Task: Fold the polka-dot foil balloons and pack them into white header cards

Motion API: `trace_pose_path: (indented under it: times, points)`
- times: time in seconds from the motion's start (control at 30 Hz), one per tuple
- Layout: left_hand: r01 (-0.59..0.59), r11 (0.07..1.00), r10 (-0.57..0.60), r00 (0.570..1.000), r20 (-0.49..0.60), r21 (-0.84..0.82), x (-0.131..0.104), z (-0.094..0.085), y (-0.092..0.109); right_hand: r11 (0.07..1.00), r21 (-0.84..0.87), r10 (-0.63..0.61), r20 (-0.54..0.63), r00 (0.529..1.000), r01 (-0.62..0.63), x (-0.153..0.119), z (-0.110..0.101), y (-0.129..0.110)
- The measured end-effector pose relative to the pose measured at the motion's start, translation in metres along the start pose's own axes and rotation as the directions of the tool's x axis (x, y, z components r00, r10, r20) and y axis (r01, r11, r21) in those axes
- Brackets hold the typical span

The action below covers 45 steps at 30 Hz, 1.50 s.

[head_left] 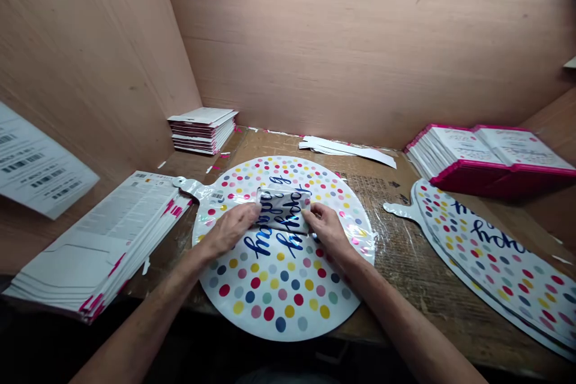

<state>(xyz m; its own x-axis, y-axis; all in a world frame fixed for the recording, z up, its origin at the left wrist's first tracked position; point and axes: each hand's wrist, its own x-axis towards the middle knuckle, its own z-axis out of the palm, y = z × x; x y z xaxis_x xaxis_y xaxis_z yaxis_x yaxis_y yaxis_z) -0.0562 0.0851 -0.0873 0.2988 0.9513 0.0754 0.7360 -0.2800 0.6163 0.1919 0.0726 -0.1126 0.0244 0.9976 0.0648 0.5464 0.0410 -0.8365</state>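
A flat round foil balloon (279, 288), white with coloured dots and blue lettering, lies in front of me with its tail toward the left. Over its middle is a small folded foil balloon (285, 213), a shiny rectangle with dark blue letters. My left hand (234, 227) pinches its left end between thumb and fingers. On the right end, my right hand (327, 227) grips the edge the same way. Whether the folded piece touches the balloon beneath cannot be made out.
Printed card sleeves (85, 240) are stacked at left, with folded cards (202, 130) behind. White paper strips (346, 150) lie at the back wall. More dotted balloons (495, 258) and pink-edged packets (490, 156) sit at right. A barcode sheet (40, 162) hangs on the left wall.
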Motion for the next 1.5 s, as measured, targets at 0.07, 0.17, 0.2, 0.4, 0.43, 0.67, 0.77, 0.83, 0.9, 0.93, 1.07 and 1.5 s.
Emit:
trace_pose_path:
  times: [0.07,0.17,0.2,0.4,0.43,0.67,0.77,0.83,0.9,0.93,1.07,1.5]
  points:
    - [0.121,0.966,-0.112,0.992,-0.055,0.227,0.008,0.015,0.014,0.983,-0.17,0.066,-0.069,0.995,-0.077,0.009,0.006,-0.009]
    - [0.235,0.84,-0.172,0.97,-0.171,0.489,0.018,0.037,0.028,0.798,-0.586,0.122,-0.073,0.99,-0.142,0.019,0.009,-0.027]
    - [0.238,0.815,-0.161,0.969,-0.187,0.529,0.021,0.043,0.03,0.707,-0.693,0.151,-0.047,0.987,-0.141,0.022,0.008,-0.033]
    - [0.273,0.815,-0.126,0.945,-0.303,0.512,0.019,0.049,0.029,0.566,-0.821,0.218,0.057,0.974,-0.079,0.038,0.007,-0.046]
    - [0.276,0.823,-0.113,0.936,-0.332,0.497,0.017,0.05,0.028,0.563,-0.823,0.217,0.063,0.974,-0.072,0.039,0.007,-0.046]
    - [0.201,0.808,-0.03,0.953,-0.303,0.554,0.013,0.071,0.018,0.556,-0.813,-0.017,0.199,0.98,0.174,0.055,0.014,-0.056]
    - [0.184,0.836,-0.039,0.959,-0.28,0.517,0.013,0.07,0.013,0.588,-0.731,-0.071,0.38,0.922,0.347,0.07,0.015,-0.065]
    - [0.159,0.875,-0.042,0.966,-0.254,0.458,0.012,0.063,0.011,0.609,-0.705,-0.068,0.41,0.91,0.363,0.071,0.012,-0.066]
    - [0.149,0.926,-0.061,0.966,-0.253,0.347,0.008,0.057,0.01,0.65,-0.662,-0.084,0.425,0.901,0.373,0.064,0.008,-0.061]
    - [0.148,0.95,-0.074,0.962,-0.262,0.276,0.006,0.055,0.011,0.69,-0.619,-0.102,0.43,0.897,0.376,0.057,0.006,-0.057]
    - [0.177,0.984,-0.168,0.93,-0.326,-0.003,-0.008,0.052,0.019,0.867,-0.344,-0.208,0.408,0.889,0.361,0.027,0.005,-0.039]
    - [0.051,0.836,-0.296,0.881,-0.37,-0.547,-0.042,0.024,0.033,0.812,-0.402,-0.198,0.494,0.847,0.424,-0.017,0.014,-0.064]
